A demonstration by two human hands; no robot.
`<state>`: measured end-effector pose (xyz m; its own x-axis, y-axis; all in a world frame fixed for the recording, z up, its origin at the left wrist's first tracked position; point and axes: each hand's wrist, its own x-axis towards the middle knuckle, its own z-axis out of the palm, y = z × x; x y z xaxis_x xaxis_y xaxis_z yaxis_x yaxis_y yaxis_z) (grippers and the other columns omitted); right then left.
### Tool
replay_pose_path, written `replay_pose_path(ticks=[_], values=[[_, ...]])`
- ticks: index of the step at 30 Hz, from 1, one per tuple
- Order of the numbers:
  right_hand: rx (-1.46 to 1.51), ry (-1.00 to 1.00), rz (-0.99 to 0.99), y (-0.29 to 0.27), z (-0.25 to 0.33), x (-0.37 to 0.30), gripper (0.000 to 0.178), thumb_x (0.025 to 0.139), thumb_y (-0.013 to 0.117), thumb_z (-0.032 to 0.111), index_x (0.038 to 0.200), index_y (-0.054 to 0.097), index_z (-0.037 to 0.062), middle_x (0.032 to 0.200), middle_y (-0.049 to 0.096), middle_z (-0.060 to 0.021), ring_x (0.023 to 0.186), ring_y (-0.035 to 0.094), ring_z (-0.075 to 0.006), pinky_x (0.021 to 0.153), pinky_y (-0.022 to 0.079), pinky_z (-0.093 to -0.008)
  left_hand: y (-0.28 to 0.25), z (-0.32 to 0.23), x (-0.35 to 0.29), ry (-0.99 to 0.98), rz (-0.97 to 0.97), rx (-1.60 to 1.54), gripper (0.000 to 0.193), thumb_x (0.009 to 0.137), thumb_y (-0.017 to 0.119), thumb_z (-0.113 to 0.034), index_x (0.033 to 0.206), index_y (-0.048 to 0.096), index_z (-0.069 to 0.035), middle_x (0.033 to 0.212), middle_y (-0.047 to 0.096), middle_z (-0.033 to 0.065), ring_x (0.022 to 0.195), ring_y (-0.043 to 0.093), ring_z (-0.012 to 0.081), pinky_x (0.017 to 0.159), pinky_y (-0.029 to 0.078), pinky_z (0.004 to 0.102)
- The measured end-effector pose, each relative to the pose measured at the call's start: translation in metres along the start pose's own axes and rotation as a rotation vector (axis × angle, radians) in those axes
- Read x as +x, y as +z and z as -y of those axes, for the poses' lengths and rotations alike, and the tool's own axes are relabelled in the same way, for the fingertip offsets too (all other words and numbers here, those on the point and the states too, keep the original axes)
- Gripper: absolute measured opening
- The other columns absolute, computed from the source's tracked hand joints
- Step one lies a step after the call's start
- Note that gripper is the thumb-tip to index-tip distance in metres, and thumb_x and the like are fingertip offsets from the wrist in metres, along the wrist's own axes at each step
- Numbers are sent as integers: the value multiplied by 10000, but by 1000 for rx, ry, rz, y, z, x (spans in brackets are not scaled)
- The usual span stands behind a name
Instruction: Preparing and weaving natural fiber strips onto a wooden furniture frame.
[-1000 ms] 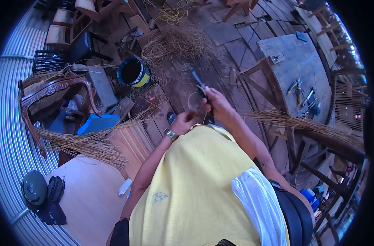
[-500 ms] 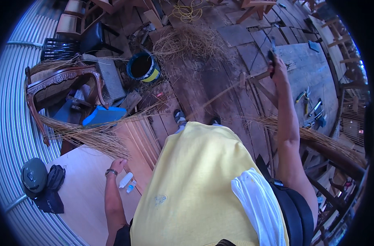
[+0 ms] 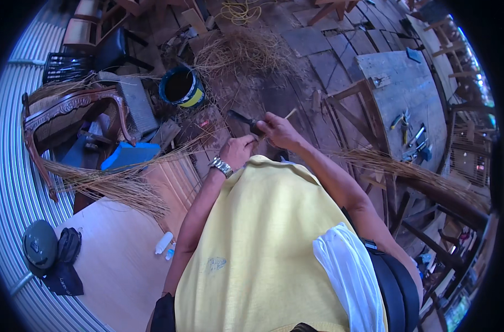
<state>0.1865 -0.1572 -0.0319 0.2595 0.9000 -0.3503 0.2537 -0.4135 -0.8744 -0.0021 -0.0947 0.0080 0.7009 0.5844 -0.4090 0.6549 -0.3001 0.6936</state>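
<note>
My right hand [image 3: 279, 131] is closed around a knife [image 3: 245, 119] with a dark handle, in front of my body, with the blade end pointing left. A thin pale cane strip [image 3: 290, 114] sticks out beyond that hand toward the upper right. Just left and below, my left hand [image 3: 238, 152], with a metal watch on its wrist, has its fingers pinched together on the strip close to the knife. The exact contact between blade and strip is hidden by my fingers. A yellow cloth [image 3: 263, 232] covers my front and lap.
To the left lie a bundle of cane strands [image 3: 124, 193], a carved chair frame [image 3: 75, 110] and a blue dustpan-like piece [image 3: 130, 155]. A bucket [image 3: 181, 87] stands ahead beside loose shavings [image 3: 252, 55]. Pliers [image 3: 401, 122] rest on the right-hand worktable [image 3: 395, 72]. More strands [image 3: 412, 171] lie at right.
My right hand has come in from the far right to the middle with the knife. My left hand has moved from beside the cane bundle to meet it at the strip.
</note>
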Motion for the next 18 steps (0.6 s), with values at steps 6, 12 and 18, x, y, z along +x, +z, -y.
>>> replay_pose_path(ticks=[6,12,18], values=[[155,110,-39,-68,-37,3,231,964,565,292,891,565,72,659,516,2,546,458,-87,481,373,-269,-46,84,-25,-14,30,-68,269,914,542,-288,981,668,-60,871,676,143,804,649,290,710,494,374],[215,250,-92,-127,-54,-22,235,975,542,314,899,558,92,642,491,9,503,442,-78,434,340,-251,-76,161,-85,-181,-95,90,276,929,516,-272,950,657,-36,838,656,153,775,638,276,728,479,365],[107,256,-269,-134,-100,-9,239,971,548,303,917,552,70,633,517,-27,490,478,-112,439,376,-283,-77,268,-120,-444,-358,397,292,940,454,-269,859,616,-40,778,658,146,763,637,315,670,484,412]])
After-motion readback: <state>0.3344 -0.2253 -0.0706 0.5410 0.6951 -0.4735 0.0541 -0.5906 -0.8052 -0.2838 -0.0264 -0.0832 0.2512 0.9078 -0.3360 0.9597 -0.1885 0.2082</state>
